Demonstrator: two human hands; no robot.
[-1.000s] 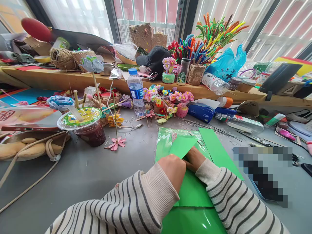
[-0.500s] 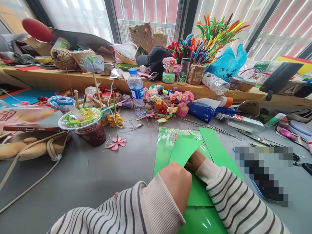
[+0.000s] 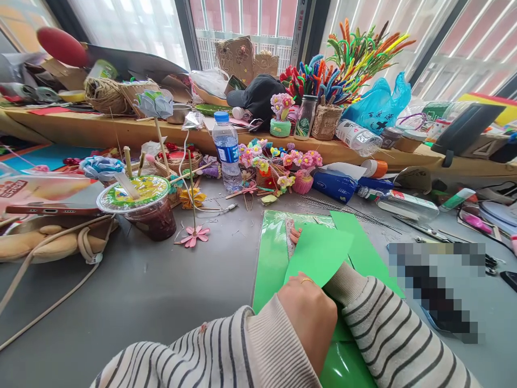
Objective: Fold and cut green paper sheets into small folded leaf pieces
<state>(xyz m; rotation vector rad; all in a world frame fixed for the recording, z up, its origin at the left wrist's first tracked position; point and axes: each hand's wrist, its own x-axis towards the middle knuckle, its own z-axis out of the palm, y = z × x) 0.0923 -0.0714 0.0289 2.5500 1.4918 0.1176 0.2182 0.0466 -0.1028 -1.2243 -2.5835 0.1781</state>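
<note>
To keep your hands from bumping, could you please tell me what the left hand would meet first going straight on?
Past the green sheet that the left hand holds, probably the right hand, mostly hidden behind it; depth is unclear.

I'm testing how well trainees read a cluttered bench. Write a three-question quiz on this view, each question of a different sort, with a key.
1. Multiple choice: what colour is the cap on the upright water bottle?
A) Red
B) Blue
C) White

2. True or false: the left hand holds a green sheet.

3. Fill in the blank: in the picture, the pink flower is to the ____ of the lidded drink cup.

Key: 1. B; 2. true; 3. right
</note>
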